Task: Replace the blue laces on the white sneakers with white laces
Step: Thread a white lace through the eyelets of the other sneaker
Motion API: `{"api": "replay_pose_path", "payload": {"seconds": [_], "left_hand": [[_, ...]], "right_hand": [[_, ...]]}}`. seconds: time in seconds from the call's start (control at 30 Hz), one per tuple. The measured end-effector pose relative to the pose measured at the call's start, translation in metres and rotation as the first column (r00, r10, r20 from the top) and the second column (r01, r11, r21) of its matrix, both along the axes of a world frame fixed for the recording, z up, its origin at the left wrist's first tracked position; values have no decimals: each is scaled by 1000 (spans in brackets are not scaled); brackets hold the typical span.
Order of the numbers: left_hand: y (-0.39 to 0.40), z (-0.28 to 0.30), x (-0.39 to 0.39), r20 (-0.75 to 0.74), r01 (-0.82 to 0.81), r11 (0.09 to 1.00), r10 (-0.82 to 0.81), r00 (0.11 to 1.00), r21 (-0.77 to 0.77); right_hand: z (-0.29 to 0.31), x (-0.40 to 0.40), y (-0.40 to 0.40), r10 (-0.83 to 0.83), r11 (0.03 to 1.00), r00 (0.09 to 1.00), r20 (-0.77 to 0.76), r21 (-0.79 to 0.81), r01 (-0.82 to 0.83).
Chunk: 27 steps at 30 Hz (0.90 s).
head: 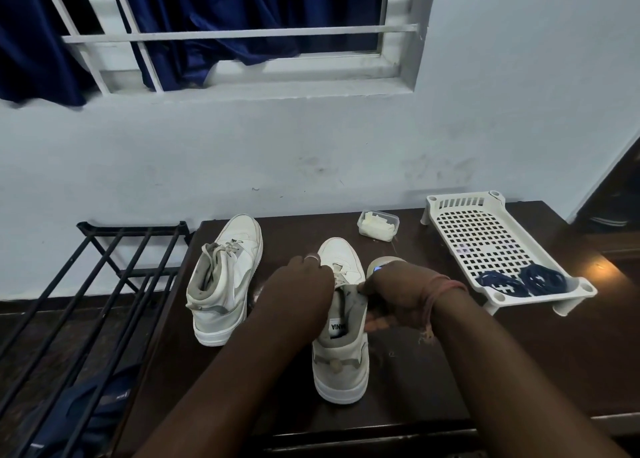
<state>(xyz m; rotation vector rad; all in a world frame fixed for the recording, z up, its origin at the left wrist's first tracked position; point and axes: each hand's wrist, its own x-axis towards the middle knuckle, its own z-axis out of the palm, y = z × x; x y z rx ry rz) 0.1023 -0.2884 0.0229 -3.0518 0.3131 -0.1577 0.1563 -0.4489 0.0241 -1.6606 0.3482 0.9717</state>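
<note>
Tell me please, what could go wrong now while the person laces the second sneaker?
The left hand and right hand hide the eyelets of the near sneaker, so a white lace might skip a hole unnoticed. The right forearm reaches close past the tray holding the blue laces and may nudge it.

"ANIA" on sneaker tongue label (337, 326)

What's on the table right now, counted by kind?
White sneakers: 2, far sneaker and near sneaker
Blue lace bundles: 2, first and second, both in the tray
White slotted tray: 1
Clear plastic box: 1
Tape roll: 1
Total: 7
</note>
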Motion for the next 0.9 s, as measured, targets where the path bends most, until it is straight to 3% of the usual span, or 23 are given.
{"api": "replay_pose_path", "payload": {"seconds": [0.13, 0.63, 0.9], "left_hand": [[-5, -9, -2, 13, -30, 999, 30, 999, 17], [-4, -29, 6, -88, -104, 939, 80, 993, -326], [-7, -30, 6, -97, -148, 928, 121, 988, -343]], "right_hand": [[0, 0, 0, 9, 1000, 1000, -6, 3, -9], [4, -2, 0, 18, 1000, 1000, 4, 24, -18], [5, 0, -4, 25, 998, 999, 27, 56, -26]]}}
